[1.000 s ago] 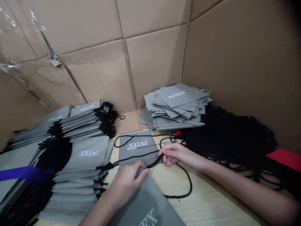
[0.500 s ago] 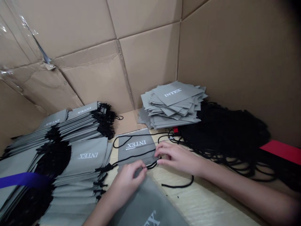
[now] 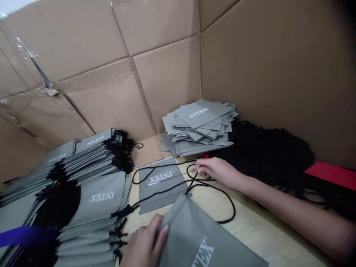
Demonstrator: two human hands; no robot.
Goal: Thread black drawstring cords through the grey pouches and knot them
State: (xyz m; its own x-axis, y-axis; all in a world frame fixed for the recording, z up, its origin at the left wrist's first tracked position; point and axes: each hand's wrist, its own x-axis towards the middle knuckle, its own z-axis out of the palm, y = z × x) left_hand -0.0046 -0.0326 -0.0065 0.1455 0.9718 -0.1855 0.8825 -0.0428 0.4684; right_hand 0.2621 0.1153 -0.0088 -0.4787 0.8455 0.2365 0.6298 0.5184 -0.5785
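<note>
the left hand (image 3: 146, 246) grips the hem of a grey intex drawstring bag (image 3: 211, 237) lying on the pale wood bench (image 3: 258, 241). the right hand (image 3: 219, 171) pinches a black cord (image 3: 217, 196) between its fingertips, above a second flat bag (image 3: 160, 189). corded bags (image 3: 91, 196) lie stacked at left; a pile of uncorded bags (image 3: 197, 128) sits beside a heap of black cords (image 3: 264, 155) against the cardboard liner (image 3: 278, 74).

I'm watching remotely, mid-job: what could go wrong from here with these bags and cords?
The black drawstring cord pinched by the right hand loops loosely over a flat gray INTEX bag, so it could snag or tangle. The raised gray bag in the left hand is close to the stacked bags and might catch their cord ends, disturbing the stack.
</note>
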